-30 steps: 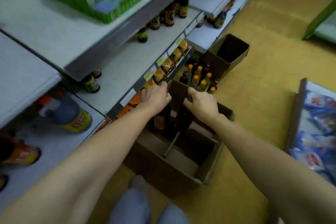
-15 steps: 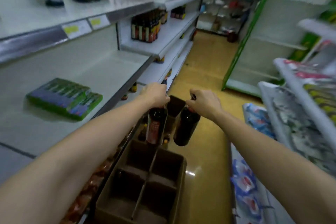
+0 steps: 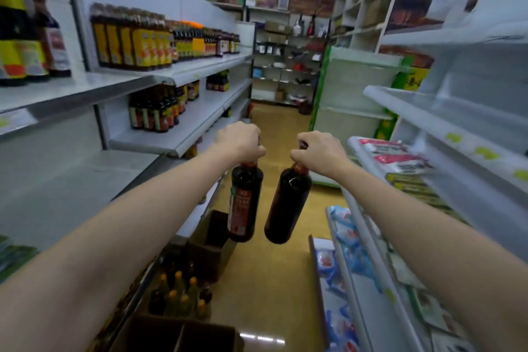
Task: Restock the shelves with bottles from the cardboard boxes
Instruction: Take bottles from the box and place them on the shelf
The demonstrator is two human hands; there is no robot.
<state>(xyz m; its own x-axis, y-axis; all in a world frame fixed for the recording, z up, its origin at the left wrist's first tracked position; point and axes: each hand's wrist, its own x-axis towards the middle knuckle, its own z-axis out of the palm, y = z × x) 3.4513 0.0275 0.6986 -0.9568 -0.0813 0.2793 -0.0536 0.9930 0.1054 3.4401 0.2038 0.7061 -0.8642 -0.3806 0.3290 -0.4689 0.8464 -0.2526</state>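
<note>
Narrow shop aisle, white metal shelves (image 3: 183, 140) on left, yellowish glossy floor (image 3: 274, 280), brick-pattern wall at far end. Mid-carry step: two dark bottles out of box, held up in aisle, not yet shelved. Left hand (image 3: 238, 141) curled round neck of left bottle (image 3: 243, 203), red label facing camera, hanging near upright. Right hand (image 3: 318, 153) curled round neck and cap of right bottle (image 3: 287, 206), plain dark side showing, base tilted left. Fingers of both hands wrapped tight on necks, not spread. Bottles just beside each other, whether touching cannot tell. Likely glass, smooth, glossy, rounded shoulders, slim necks. Brown cardboard boxes (image 3: 177, 336) on floor below, dividers inside, matte. Orange-capped bottles (image 3: 183, 291) standing beside them. Next move probably: swing left, pick open spot on shelf, set bases down flat, one at a time, labels forward.
</note>
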